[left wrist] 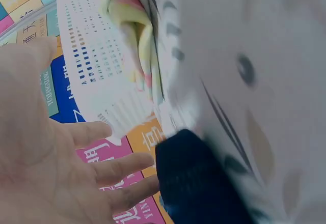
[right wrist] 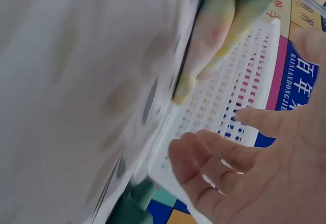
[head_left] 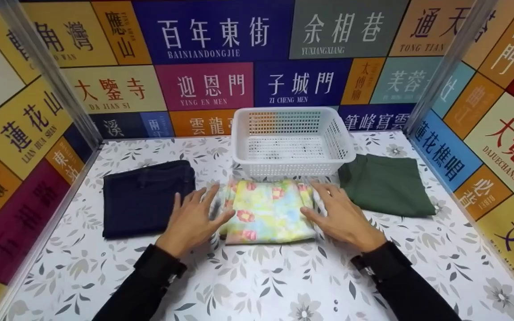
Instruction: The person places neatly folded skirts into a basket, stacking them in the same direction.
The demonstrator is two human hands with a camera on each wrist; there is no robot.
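Note:
A folded floral cloth (head_left: 270, 211), yellow, pink and pale blue, lies flat on the table between the two hands. My left hand (head_left: 194, 220) hovers at its left side, fingers spread, with the fingertips near a folded navy cloth (head_left: 143, 200). On the other side, my right hand (head_left: 344, 218) stands by the floral cloth's right edge, fingers loosely extended. Both wrist views show open palms holding nothing, with the floral cloth (left wrist: 137, 35) a short way off. Whether any fingertip touches the cloth I cannot tell.
Behind the floral cloth stands a white plastic basket (head_left: 292, 167) with nothing in it. A folded dark green cloth (head_left: 386, 185) lies to the right, partly beside the basket. Printed panels (head_left: 203, 84) wall in the leaf-patterned table (head_left: 257, 285) at the back and sides.

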